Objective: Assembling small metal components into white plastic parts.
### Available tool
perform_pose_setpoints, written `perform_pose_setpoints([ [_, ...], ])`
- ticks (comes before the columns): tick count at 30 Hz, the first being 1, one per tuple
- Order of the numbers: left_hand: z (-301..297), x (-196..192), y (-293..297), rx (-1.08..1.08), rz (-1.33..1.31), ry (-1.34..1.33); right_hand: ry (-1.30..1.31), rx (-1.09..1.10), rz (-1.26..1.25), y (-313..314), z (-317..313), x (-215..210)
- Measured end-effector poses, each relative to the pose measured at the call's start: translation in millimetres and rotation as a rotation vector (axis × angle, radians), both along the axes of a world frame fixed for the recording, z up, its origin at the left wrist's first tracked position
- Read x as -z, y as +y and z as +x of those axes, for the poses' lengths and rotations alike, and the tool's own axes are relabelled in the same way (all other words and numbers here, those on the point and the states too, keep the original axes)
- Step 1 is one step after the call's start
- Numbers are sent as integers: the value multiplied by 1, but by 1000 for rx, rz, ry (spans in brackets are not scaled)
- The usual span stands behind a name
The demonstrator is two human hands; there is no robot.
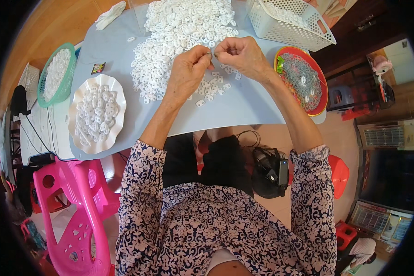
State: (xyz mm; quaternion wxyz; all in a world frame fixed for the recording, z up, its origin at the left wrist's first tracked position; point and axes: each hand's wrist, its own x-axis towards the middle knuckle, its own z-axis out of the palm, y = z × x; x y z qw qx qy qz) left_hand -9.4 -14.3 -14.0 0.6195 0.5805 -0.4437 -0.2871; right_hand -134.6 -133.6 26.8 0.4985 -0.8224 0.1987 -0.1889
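Above the grey-blue table [244, 112], close to the pile of white pieces [156, 64], a thin grey bit [211, 54] is held up. My left hand [192, 64] pinches it with thumb and finger. My right hand [244, 54] is curled up, its fingertips right beside it, but I can't tell if they pinch it too. I think it could slip, because it is so small and thin, and then get lost in the pile. Its long way seems to go side to side, from one hand toward the other. It's too tiny to tell which end is the front.
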Motion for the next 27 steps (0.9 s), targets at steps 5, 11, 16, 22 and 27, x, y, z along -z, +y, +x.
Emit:
perform_pose_setpoints([
  [5, 2, -3, 0, 31, -2, 38, 5, 13, -31, -3, -5, 0],
  [11, 3, -5, 1, 85, -45, 170, 6, -30, 32, 4, -6, -3],
  [16, 3, -7, 2, 64, -54, 161, 12, 13, 104, 4, -6, 2],
  [22, 6, -3, 1, 133, -37, 251, -61, 15, -19, 7, -3, 6],
  [27, 6, -3, 1, 124, -26, 310, -72, 6, -72, 6, -3, 10],
])
